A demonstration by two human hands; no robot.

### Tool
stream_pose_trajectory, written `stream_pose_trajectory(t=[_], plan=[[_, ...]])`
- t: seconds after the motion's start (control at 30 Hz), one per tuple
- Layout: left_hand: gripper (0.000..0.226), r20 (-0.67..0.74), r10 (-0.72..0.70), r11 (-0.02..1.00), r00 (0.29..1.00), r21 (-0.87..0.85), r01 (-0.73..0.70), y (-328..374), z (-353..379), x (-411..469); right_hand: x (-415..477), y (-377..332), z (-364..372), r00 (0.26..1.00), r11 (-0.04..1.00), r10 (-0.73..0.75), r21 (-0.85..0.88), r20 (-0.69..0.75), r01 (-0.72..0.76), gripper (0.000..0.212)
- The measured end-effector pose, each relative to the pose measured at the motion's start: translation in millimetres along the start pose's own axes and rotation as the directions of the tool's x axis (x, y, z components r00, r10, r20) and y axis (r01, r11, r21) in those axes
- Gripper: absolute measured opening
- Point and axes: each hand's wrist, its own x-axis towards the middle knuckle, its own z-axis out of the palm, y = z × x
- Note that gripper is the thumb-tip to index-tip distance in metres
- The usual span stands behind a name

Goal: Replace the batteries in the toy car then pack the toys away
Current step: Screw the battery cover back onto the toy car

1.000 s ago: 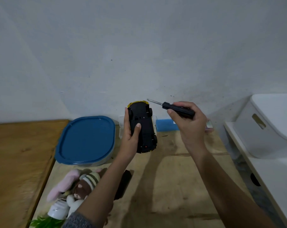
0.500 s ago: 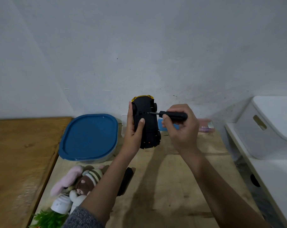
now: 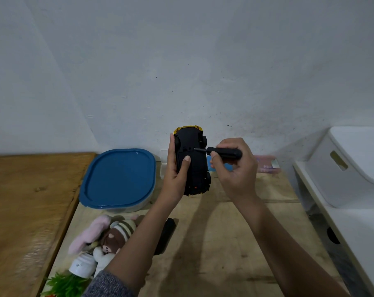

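My left hand (image 3: 177,174) holds the toy car (image 3: 193,166) upright above the table, its black underside facing me and a yellow edge showing at the top. My right hand (image 3: 235,174) grips a black screwdriver (image 3: 222,152); the metal tip touches the car's underside near its upper part. A clear container with a blue lid (image 3: 118,177) sits to the left. Plush toys (image 3: 109,234) lie near the front left, and a black object (image 3: 165,235) is partly hidden under my left forearm.
A white bin (image 3: 353,166) stands on a white shelf at the right. A blue item (image 3: 226,167) and a pink pack (image 3: 266,165) lie by the wall behind my right hand. A small white pot with green leaves (image 3: 74,273) is at the front left.
My right hand brought the screwdriver down and left, from above the car until its tip met the underside. The car stays held in my left hand.
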Motion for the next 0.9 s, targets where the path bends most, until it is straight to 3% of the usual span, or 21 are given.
stream_pose_trajectory(t=[0.9], plan=[[0.060,0.018,-0.012,1.000,1.000,0.012,0.012,-1.0,-0.5,-1.3,-3.6,-3.8,-0.3,1.000,1.000,-0.029,-0.003,-0.003,0.029,0.016]])
